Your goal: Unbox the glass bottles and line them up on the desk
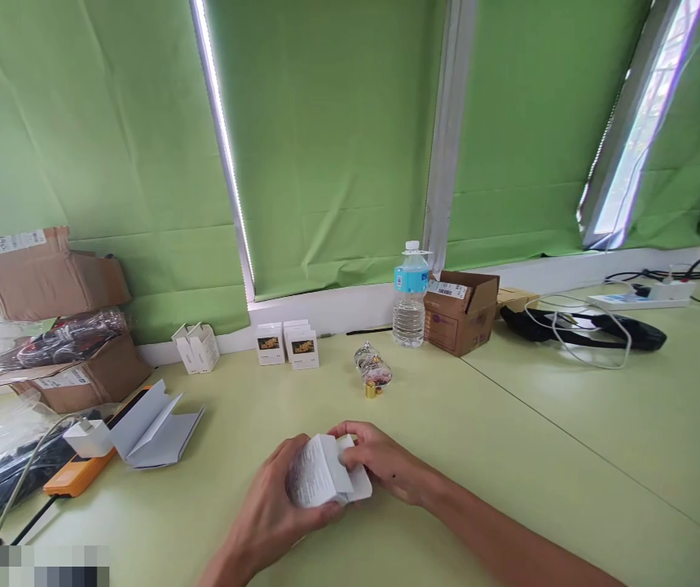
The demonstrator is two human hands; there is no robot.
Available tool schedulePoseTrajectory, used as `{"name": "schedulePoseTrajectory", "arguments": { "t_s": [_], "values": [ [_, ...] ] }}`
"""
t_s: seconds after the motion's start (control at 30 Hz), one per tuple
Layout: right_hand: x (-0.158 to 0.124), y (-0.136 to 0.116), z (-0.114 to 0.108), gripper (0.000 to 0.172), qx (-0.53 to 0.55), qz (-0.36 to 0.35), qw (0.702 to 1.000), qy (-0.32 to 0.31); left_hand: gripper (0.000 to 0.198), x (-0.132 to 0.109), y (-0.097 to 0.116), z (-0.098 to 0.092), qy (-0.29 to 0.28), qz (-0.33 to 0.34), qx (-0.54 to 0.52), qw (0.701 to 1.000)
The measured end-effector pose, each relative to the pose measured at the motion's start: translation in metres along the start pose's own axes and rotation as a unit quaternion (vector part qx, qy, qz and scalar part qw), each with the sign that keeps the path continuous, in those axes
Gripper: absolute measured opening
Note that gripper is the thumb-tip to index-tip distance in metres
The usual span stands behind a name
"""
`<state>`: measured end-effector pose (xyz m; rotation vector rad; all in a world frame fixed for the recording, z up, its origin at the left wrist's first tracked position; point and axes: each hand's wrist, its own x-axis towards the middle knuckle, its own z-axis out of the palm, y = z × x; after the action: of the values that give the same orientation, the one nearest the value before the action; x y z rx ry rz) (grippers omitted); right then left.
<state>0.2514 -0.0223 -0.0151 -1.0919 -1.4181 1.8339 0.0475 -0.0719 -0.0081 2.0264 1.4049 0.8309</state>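
Note:
Both my hands hold a small white box [325, 477] just above the pale green table [508, 456], near its front edge. My left hand [276, 509] wraps round the box's left side, where there is printed text. My right hand [380, 465] grips the right end, fingers curled over the top flap. A small glass bottle with a gold cap [372, 371] lies on its side a little beyond the hands.
A water bottle [411, 297] and an open cardboard box [463, 310] stand at the back. Small white boxes [288, 342] line the wall. At left lie an unfolded white box [154, 424], a charger [88, 438], an orange device [77, 473] and cardboard boxes [74, 359]. Black cables [582, 326] lie at right.

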Motion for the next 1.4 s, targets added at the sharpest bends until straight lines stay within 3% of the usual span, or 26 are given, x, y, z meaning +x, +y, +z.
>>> {"name": "schedulePoseTrajectory", "arguments": {
  "t_s": [0.13,0.23,0.37,0.43,0.5,0.7,0.83,1.03,1.23,1.4],
  "values": [
    [0.004,-0.001,-0.007,0.044,-0.068,0.002,0.998,-0.009,0.061,0.001,-0.002,-0.002,0.002,0.009,-0.027,1.000],
    [0.004,-0.001,-0.006,0.036,-0.190,-0.058,0.979,0.044,0.060,0.001,-0.004,-0.001,0.011,0.006,-0.028,1.000],
    [-0.004,-0.007,0.003,0.035,-0.340,-0.231,0.897,0.161,0.059,-0.001,-0.002,0.001,0.015,0.001,-0.021,1.000],
    [-0.009,-0.010,0.009,0.022,-0.370,-0.301,0.854,0.207,0.057,-0.002,0.001,0.000,0.015,0.006,-0.015,1.000],
    [-0.013,-0.011,0.015,0.006,-0.377,-0.334,0.835,0.223,0.056,-0.002,0.004,0.000,0.015,0.011,-0.009,1.000],
    [-0.010,0.000,0.020,0.022,-0.399,-0.370,0.828,0.138,0.054,-0.002,0.002,0.001,0.017,0.015,0.000,1.000],
    [-0.005,0.002,0.016,0.024,-0.411,-0.351,0.834,0.114,0.054,-0.003,0.002,0.000,0.024,-0.002,0.006,1.000],
    [-0.002,0.003,0.016,0.016,-0.400,-0.329,0.843,0.145,0.060,-0.002,0.004,-0.001,0.025,-0.016,0.009,1.000],
    [0.001,0.006,0.014,0.016,-0.385,-0.277,0.875,0.094,0.052,-0.002,0.003,0.000,0.031,-0.012,0.022,0.999],
    [-0.003,0.004,0.014,0.015,-0.425,-0.289,0.850,0.117,0.055,-0.002,0.004,-0.001,0.040,-0.017,0.010,0.999]
  ]
}}
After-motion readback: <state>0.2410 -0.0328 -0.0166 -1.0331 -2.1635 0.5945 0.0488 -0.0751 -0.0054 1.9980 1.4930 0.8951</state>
